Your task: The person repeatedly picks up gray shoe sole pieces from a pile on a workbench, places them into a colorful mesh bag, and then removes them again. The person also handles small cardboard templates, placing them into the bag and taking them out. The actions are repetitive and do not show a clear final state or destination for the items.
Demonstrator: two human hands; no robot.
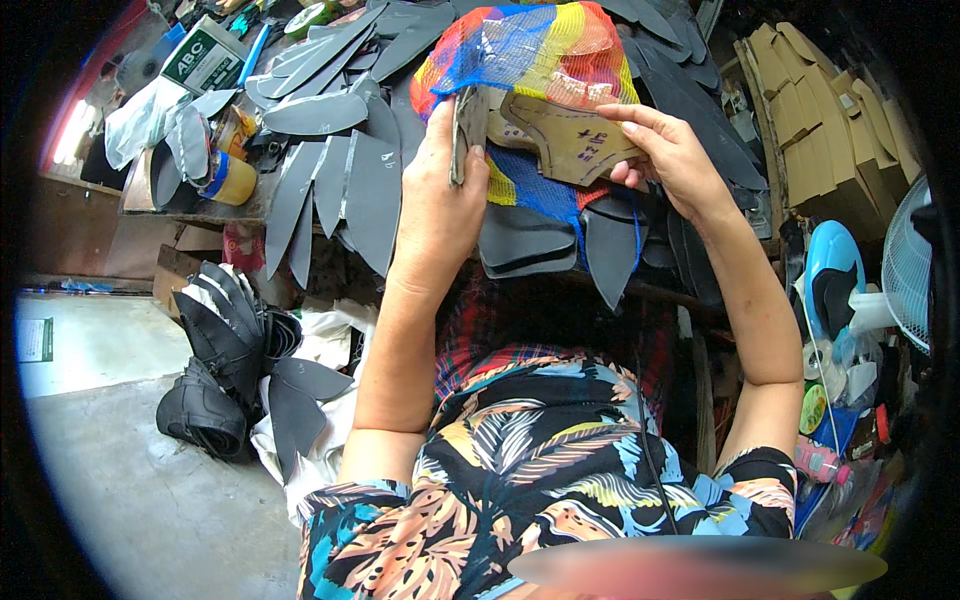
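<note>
My right hand [672,152] pinches a brown cardboard pattern piece [580,140] by its right end, thumb and fingers closed on it. The piece has curved edges, a dashed line and pen marks. My left hand [445,195] is wrapped round a grey flat piece [468,135], seen nearly edge-on and upright. Just beyond both hands lies a mesh bag [530,50] in red, yellow and blue, with things inside that I cannot make out. Another brown piece [508,128] shows between the hands, partly behind the pattern piece. Beneath them are dark grey leaf-shaped cut pieces [525,235].
Many more grey cut pieces [365,195] overlap across the bench and hang over its front edge. A yellow jar [233,180] stands at the left. Black shoe uppers [205,405] sit below. Cardboard [830,130] and a fan [908,265] are at the right.
</note>
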